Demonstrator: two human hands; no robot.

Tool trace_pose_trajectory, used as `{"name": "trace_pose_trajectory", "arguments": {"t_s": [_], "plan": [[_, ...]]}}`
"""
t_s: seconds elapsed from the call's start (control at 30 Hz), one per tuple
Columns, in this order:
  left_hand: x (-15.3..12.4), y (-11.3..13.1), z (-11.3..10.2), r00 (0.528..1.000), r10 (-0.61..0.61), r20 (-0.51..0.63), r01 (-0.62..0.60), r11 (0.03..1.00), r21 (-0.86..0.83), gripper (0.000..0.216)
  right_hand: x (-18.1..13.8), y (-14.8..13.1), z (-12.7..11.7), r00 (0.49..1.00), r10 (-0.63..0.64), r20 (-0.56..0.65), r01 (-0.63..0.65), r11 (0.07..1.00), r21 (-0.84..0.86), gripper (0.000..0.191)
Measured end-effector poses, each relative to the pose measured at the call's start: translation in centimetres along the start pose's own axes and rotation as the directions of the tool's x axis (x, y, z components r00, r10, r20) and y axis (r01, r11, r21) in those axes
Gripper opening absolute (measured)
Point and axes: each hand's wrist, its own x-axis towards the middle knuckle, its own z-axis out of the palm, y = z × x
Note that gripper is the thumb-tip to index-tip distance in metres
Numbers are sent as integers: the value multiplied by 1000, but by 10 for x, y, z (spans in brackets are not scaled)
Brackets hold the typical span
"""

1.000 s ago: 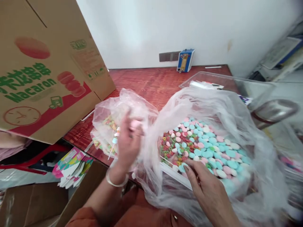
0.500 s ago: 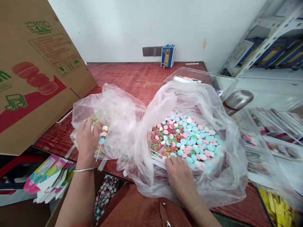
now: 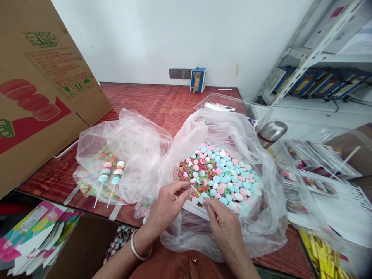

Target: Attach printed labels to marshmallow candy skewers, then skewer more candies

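In the head view my right hand point(image 3: 225, 219) pinches a thin white stick point(image 3: 198, 192) that slants up to the left. My left hand point(image 3: 171, 199) is close to the stick's upper end, thumb and fingers brought together; what they hold is too small to make out. Below and around both hands lies an opened clear plastic bag point(image 3: 270, 228) with pink, blue and white candy discs point(image 3: 232, 178) and small coloured candy rings point(image 3: 186, 170). Two sticks threaded with candies, a left one point(image 3: 105, 172) and a right one point(image 3: 118, 173), rest side by side on another plastic bag point(image 3: 136, 135).
A large cardboard box point(image 3: 58, 77) stands at the left of the red-brown table point(image 3: 139, 93). A metal flask-like object point(image 3: 273, 131), a clear tray point(image 3: 203, 101) and packs of printed bags and white sticks point(image 3: 328, 193) are at the right. A blue device point(image 3: 198, 80) sits by the wall.
My left hand has left the candy stick at the left and moved right, beside my right hand. Now two threaded sticks show there. My right hand has raised a white stick.
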Motion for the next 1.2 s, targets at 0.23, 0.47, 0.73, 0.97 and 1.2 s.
{"name": "trace_pose_trajectory", "arguments": {"t_s": [0.23,0.47,0.73,0.97,1.2], "plan": [[1,10,15,984,-118,133,156,932,-328,22,1,-10,-5,997,-47,-68,49,998,36,26],[18,-10,-6,1000,20,14,-20,1000,-13,28,4,1,-28,973,123,-198,-114,992,53,29],[58,-30,23,972,166,168,-234,781,579,23,6,19,-31,954,293,-67,-285,953,106,35],[82,-54,32,907,218,361,-394,740,545,32,10,26,-24,945,325,-20,-319,937,141,34],[75,-47,22,957,126,263,-264,755,601,26,27,23,-15,950,305,66,-312,934,174,30]]}}
